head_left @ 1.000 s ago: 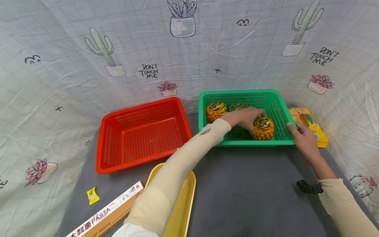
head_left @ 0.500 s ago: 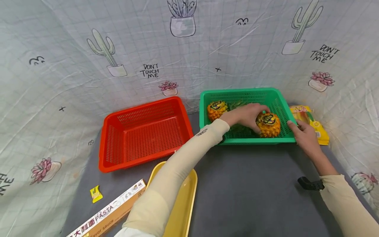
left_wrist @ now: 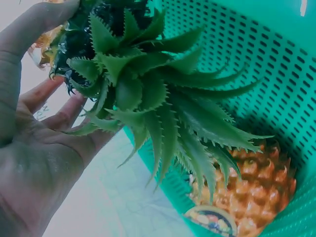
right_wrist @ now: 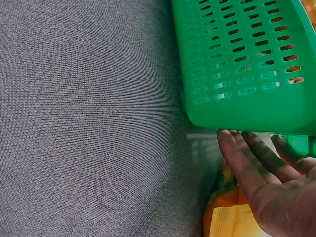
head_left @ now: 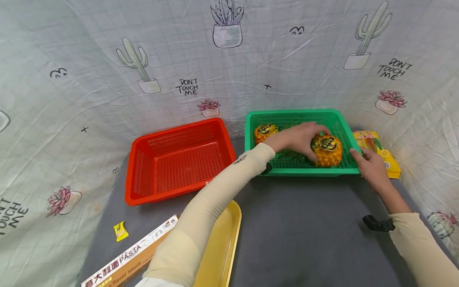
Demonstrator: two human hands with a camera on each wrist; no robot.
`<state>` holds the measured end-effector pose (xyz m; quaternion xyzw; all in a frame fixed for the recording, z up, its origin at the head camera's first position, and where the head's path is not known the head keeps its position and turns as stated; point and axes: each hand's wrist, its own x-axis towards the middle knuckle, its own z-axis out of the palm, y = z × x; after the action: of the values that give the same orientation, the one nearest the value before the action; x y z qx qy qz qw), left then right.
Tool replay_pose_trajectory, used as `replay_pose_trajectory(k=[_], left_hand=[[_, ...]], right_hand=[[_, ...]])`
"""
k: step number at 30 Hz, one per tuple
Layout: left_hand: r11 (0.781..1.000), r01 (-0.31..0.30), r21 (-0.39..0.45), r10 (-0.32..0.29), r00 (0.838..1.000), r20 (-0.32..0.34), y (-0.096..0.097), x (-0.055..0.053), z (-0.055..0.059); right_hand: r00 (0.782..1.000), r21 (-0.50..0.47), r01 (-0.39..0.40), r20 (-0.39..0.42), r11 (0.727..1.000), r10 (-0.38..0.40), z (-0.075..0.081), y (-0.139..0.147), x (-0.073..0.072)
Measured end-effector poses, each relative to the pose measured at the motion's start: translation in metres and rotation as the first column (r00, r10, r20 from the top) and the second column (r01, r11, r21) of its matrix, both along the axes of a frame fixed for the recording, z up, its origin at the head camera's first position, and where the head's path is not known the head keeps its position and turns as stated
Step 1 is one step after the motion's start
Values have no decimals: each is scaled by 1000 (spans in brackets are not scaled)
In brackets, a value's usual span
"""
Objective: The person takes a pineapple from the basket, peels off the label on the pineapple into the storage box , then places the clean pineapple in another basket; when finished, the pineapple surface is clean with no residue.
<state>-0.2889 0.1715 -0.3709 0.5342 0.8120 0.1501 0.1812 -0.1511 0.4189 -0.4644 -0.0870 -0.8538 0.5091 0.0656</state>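
My left hand grips a pineapple at the right inside the green basket. In the left wrist view, thumb and fingers go round it near its leafy crown, and my palm faces the leaves. A second pineapple lies at the basket's left end; part of it shows below the leaves in the left wrist view. My right hand holds the basket's right side. Its thumb is on the rim, and its fingers lie fairly straight against the outer wall.
A red basket stands to the left. Nearer lie a yellow tray, partly under my left arm, a pasta box and a small yellow packet. A yellow bag is behind my right hand, beside the cloth wall.
My left hand and the pineapple in it have shifted slightly right and up within the green basket. The right hand stays at the basket's side. The head view has shifted a little.
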Motion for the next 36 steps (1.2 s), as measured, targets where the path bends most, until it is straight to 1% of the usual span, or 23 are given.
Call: replay_pose_trajectory(k=[2, 5, 7, 10, 12, 14, 17, 22, 27, 31, 36], left_hand=[[1000, -2, 19, 2, 1000, 9, -4, 0, 5], [999, 1, 37, -1, 1000, 4, -9, 0, 15], [999, 3, 44, -3, 1000, -4, -13, 1, 20], [998, 13, 65, -13, 1000, 4, -17, 5, 25], [996, 26, 80, -28, 999, 19, -20, 10, 26], [995, 34, 94, -39, 998, 48, -22, 16, 28], [993, 48, 110, -54, 997, 55, -24, 25, 32], [990, 52, 128, -56, 998, 26, -30, 34, 37], [993, 35, 113, -35, 999, -6, -38, 41, 38], [993, 37, 113, -36, 999, -9, -45, 50, 39], [992, 44, 119, -42, 999, -13, -50, 61, 42]], right_hand=[[1000, -4, -2, 3, 1000, 2, 1, 0, 0], [1000, -9, 4, 10, 1000, -4, 3, 0, -1], [1000, 15, 7, 11, 1000, -8, 4, 0, -2], [1000, 38, 9, 17, 999, -10, 2, 0, -1], [1000, 52, 10, 26, 999, -12, 0, 0, 2], [999, 43, 10, 36, 999, -12, -2, 1, 5], [999, 10, 19, 39, 1000, -19, -3, 2, 6], [999, -31, 23, 28, 999, -22, 1, 2, 3], [1000, 19, 15, 23, 1000, -16, 3, -1, 1], [1000, 65, 7, 29, 998, -9, 2, -3, 3], [1000, 49, 9, 29, 999, -11, 1, -3, 3]])
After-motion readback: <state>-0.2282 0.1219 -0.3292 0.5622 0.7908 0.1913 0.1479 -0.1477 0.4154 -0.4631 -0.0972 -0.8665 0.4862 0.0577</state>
